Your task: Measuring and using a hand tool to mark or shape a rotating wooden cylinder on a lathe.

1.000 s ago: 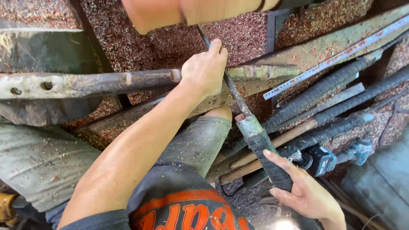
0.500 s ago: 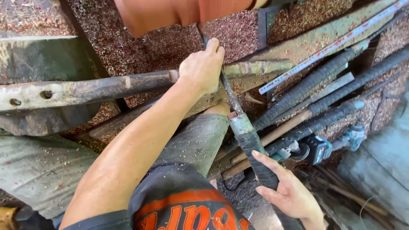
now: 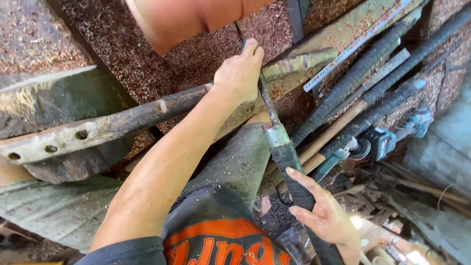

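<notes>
- Since the earlier frames, the right hand has drawn closer to the taped handle of the long tool, fingertips now touching it, palm open, grip loose.
- Left hand is clenched around the tool's thin metal shaft, up where it meets the rusty bar.
- Tool runs slanted from the left hand down to the right, over the person's knee.
- Ribbed black hoses and a teal power tool lie to the right.
- Reddish sawdust covers the ground; no container shows.
- Another person's arm crosses the top edge.
</notes>
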